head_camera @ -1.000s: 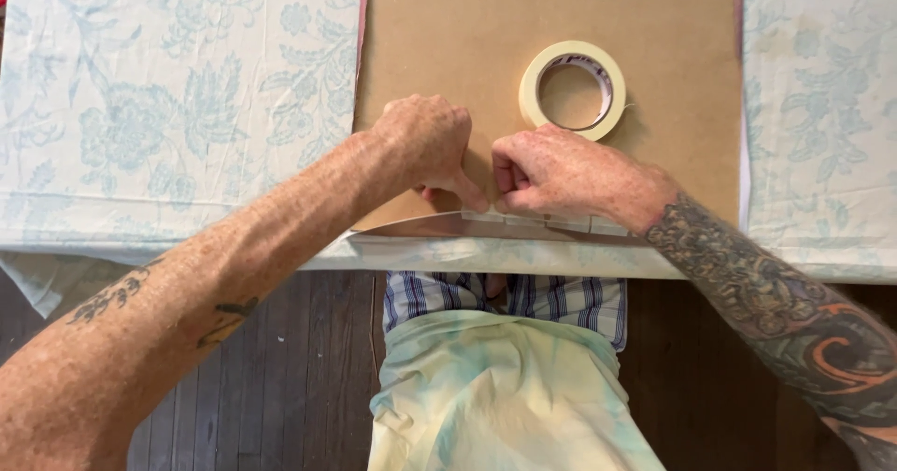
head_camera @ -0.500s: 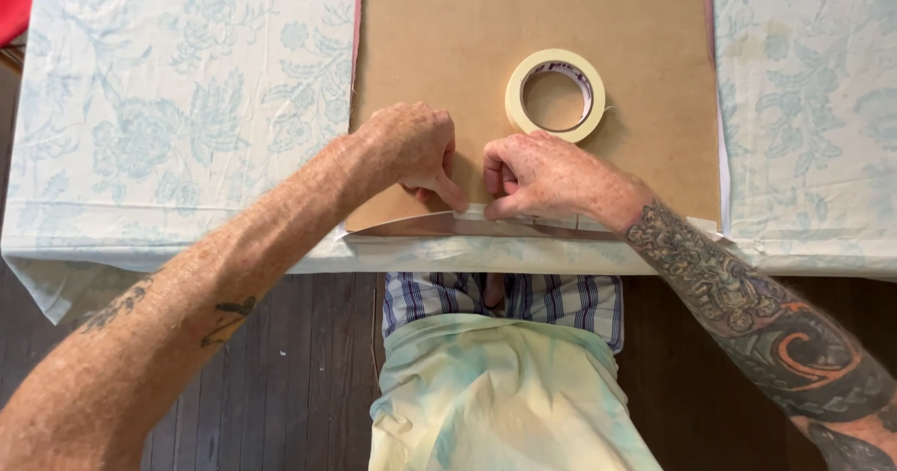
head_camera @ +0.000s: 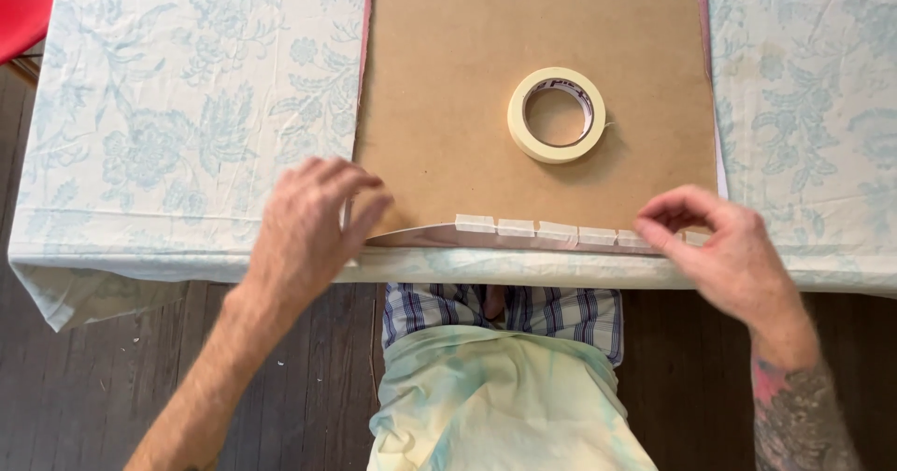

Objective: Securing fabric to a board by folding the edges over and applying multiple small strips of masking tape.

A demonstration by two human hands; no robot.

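- Looking down from the head camera, I saw a brown board (head_camera: 467, 88) that lay flat on a table covered with a pale cloth with blue flowers (head_camera: 177, 107).
- The left hand (head_camera: 313, 223) rested at the near left corner of the board, palm down, fingers spread and relaxed; it grasped nothing, and its fingertips touched the board's edge.
- The right hand (head_camera: 729, 251) was at the near right corner, with the fingers curled and the thumb and first finger pinched close together at the edge of the board. I could not tell if a small piece of tape was between them.
- A row of short tape pieces (head_camera: 551, 230) sat along the near edge of the board, between the two hands, one beside the other.
- Under this edge a thin light sheet (head_camera: 420, 237) showed, lifted a little near the left hand.
- A roll of cream tape (head_camera: 557, 114) lay flat on the board, well apart from both hands and nearer to the right one.
- Below the table edge I saw plaid shorts (head_camera: 505, 307) and a light shirt (head_camera: 495, 406) over a dark wood floor (head_camera: 93, 378).
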